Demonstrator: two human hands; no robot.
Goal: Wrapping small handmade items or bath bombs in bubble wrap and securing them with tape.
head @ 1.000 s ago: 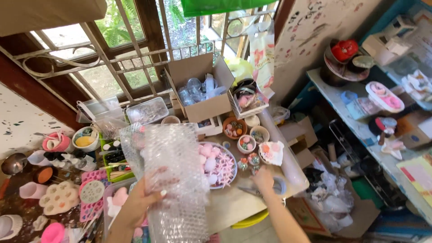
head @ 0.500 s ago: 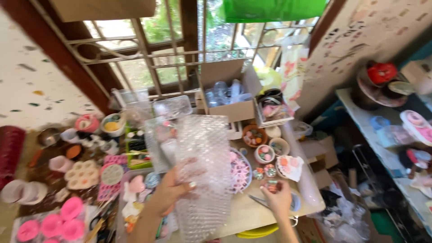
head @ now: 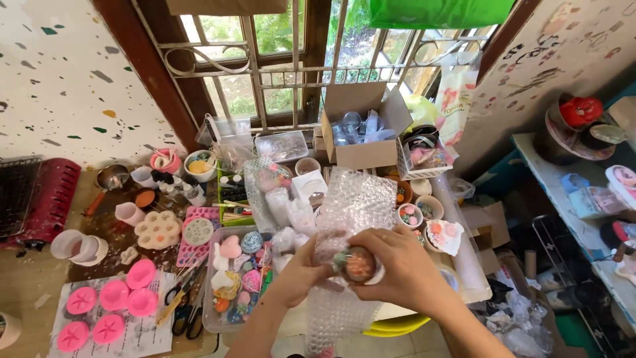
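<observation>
Pressing a small round cup against the bubble wrap, the right hand is gripping it while the left hand is pinching the sheet taut above the table.

Bubble wrap: clear glossy plastic, bumpy. Box: matt cardboard. Moulds: matt pink rubbery. Window grille: painted metal.

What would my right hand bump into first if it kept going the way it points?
Probably the left hand: the right hand points leftward, pressing a small round orange piece against the bubble wrap between them.
</observation>
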